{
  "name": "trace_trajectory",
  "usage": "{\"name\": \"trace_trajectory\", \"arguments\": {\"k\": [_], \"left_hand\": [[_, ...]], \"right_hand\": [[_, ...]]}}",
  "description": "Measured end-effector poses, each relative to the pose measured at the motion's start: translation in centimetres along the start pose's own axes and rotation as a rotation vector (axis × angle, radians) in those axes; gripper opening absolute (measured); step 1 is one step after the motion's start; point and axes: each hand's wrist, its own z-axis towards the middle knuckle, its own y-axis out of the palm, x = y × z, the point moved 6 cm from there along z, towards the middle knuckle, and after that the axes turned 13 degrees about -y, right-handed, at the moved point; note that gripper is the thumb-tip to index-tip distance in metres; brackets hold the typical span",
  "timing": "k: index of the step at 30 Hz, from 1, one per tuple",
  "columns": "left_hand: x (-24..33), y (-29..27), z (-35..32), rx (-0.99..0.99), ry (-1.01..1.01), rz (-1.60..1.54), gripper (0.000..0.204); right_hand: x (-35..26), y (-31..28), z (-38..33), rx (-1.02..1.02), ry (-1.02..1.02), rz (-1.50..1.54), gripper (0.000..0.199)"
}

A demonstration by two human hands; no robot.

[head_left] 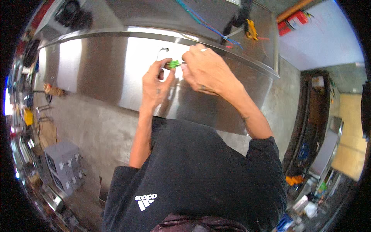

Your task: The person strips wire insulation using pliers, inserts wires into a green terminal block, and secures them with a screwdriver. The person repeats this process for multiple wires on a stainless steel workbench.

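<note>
Against steel panel (96,73), green part (174,63) half hidden between left hand (156,83), right hand (206,69)

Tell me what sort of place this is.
Probably a metal fabrication or appliance assembly workshop. A large stainless steel cabinet with loose blue wires stands on a bare concrete floor, and both hands hold a small green part at its front panel.

Bright daylight; strong white glare on the steel panel (147,73). Heavy fisheye bending toward a black rim; edges soft, centre slightly blurred.
</note>
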Motion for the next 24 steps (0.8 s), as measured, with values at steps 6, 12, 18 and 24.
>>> {"name": "trace_trajectory", "arguments": {"k": [6,12,18,24], "left_hand": [[0.2,0.5,0.2,-0.037,-0.030,-0.017,0.031],[0.3,0.7,0.0,-0.066,-0.019,-0.009,0.033],[0.2,0.4,0.2,-0.032,0.014,-0.034,0.034],[0.1,0.8,-0.1,-0.049,0.030,-0.019,0.034]], "right_hand": [[0.8,1.6,-1.2,0.011,-0.057,-0.045,0.017],[-0.1,-0.4,0.0,0.065,-0.043,-0.021,0.019],[0.8,0.9,-1.0,-0.072,-0.043,0.016,0.022],[0.1,-0.3,0.1,0.027,-0.067,0.047,0.020]]}}
